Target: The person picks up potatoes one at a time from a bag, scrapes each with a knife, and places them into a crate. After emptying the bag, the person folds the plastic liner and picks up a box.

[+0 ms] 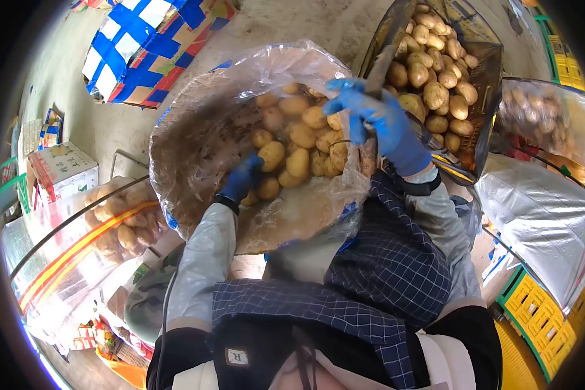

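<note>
in front of my apron: one large clear plastic bag, mouth open, part filled with potatoes. my left hand, blue glove, is down inside the bag among the potatoes, fingers curled; whether it has hold of one i cannot tell. my right hand, blue glove, is closed around the bag's upper rim, beside a dark crate heaped with more potatoes. to my left, a bagged lot of potatoes in a wire frame; to my right, a silver sheet and yellow crates.
</note>
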Demonstrator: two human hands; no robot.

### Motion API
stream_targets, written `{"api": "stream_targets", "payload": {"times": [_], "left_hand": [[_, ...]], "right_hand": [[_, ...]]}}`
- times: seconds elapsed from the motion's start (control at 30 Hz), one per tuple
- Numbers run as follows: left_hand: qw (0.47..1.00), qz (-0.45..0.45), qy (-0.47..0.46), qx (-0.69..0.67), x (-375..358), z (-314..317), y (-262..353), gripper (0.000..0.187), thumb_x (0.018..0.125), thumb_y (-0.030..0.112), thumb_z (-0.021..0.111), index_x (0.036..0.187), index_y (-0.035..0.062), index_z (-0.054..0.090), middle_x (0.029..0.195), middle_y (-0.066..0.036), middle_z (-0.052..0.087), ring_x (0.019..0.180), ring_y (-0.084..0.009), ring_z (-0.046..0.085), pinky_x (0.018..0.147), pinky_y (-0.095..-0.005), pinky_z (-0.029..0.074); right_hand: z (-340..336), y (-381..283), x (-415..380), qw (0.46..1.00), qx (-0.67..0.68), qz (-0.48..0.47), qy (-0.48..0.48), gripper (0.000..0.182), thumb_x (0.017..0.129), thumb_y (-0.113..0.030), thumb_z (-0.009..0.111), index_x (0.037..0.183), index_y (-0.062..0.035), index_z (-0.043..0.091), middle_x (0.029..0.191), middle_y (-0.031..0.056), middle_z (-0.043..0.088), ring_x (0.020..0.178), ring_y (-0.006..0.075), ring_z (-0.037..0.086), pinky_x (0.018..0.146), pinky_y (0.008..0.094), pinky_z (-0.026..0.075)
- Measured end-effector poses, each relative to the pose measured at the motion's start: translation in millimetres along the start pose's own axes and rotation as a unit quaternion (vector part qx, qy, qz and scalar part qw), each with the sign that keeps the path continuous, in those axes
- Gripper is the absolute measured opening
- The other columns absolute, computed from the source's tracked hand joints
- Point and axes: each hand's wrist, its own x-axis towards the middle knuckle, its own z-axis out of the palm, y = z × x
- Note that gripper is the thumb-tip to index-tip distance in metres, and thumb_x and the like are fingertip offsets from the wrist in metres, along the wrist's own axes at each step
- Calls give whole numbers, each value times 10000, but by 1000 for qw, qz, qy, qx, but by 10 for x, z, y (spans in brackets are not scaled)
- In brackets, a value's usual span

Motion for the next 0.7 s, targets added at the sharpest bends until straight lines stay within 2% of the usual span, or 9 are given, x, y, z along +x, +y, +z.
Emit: {"api": "stream_targets", "payload": {"times": [0.07,0.13,0.17,0.27,0.3,0.37,0.47,0.57,0.7], "left_hand": [[999,23,-39,-20,-155,78,266,500,927,221,655,1362,7,531,1278,-100,623,1186,-195,601,989,-344,515],[941,202,-77,260,-151,134,338,494,941,196,612,1387,12,510,1301,-105,606,1209,-211,587,1004,-364,516],[870,285,-95,391,-119,185,371,491,948,183,591,1400,15,499,1313,-108,598,1220,-219,581,1011,-374,517],[972,14,-187,-139,-41,619,509,573,916,189,615,1440,29,449,1379,-130,551,1251,-275,565,1005,-418,525],[955,-28,-208,-211,-150,936,719,577,904,190,573,1449,54,438,1394,-127,553,1224,-339,581,1071,-544,450],[955,-14,-208,-211,-185,1219,684,572,900,188,572,1441,56,445,1395,-126,555,1213,-344,585,1055,-537,464],[931,16,-213,-297,-150,1339,579,572,877,275,583,1400,66,486,1395,-160,549,1215,-363,574,1025,-538,482],[889,56,-257,-374,-294,1450,859,616,836,366,570,1352,35,504,1412,-234,518,1292,-401,517,1085,-555,419],[924,215,-219,-228,-431,1582,1300,670,752,262,609,1381,52,517,1519,-223,429,1426,-389,389,1164,-521,345]], "right_hand": [[161,-47,22,997,-67,47,-18,457,928,-336,678,1250,-14,635,916,57,705,555,78,545,535,232,456],[304,100,64,992,-96,70,-52,472,913,-330,682,1257,-12,626,894,37,698,563,73,548,553,235,466],[365,200,101,987,-136,74,-49,488,895,-317,686,1271,-15,612,907,89,716,623,169,644,620,308,521],[466,864,197,946,-292,-137,-35,488,888,-290,680,1287,-22,598,926,182,712,726,304,704,690,397,551],[493,913,172,926,-347,-144,-31,484,883,-283,679,1282,-21,602,936,206,704,764,340,704,712,418,550],[496,953,122,877,-455,-154,-29,476,873,-270,679,1272,-19,610,955,253,686,839,412,703,755,461,549],[295,847,233,923,-352,-152,17,441,906,-219,684,1297,-26,615,979,141,731,668,177,640,636,323,528],[254,152,94,996,-53,49,57,404,905,-185,669,1263,-2,623,954,86,725,568,109,574,543,271,490],[205,22,30,992,-96,78,-5,391,886,-132,647,1254,-3,626,739,30,626,555,85,563,508,246,473]]}}
